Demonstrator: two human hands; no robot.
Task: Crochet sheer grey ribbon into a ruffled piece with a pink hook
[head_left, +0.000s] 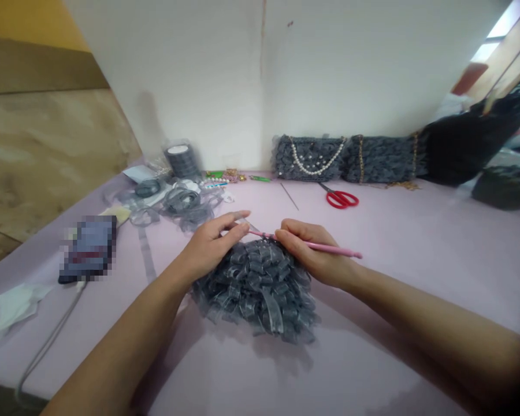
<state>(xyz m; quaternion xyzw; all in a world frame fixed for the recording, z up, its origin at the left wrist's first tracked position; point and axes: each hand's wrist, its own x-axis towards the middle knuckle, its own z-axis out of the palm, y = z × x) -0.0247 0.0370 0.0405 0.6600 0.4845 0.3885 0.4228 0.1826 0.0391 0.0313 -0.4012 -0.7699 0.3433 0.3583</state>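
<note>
A ruffled piece of grey ribbon crochet (pixel 255 289) hangs between my hands over the pink tabletop. My right hand (pixel 309 245) is closed around a pink crochet hook (pixel 333 249), whose tip points left along the top edge of the piece. On the left, my left hand (pixel 219 240) grips the upper left edge of the ribbon crochet, thumb and fingers close to the hook's tip. A strand of sheer grey ribbon (pixel 247 222) runs by the left fingers. The lower fingers of both hands are partly hidden.
Red-handled scissors (pixel 342 199) and a thin needle-like rod (pixel 289 196) lie beyond my hands. Two grey ruffled bags (pixel 309 162) stand against the white wall. Loose grey ribbon (pixel 182 199) and ribbon spools (pixel 182 160) sit back left. A phone (pixel 91 245) with a cable lies left.
</note>
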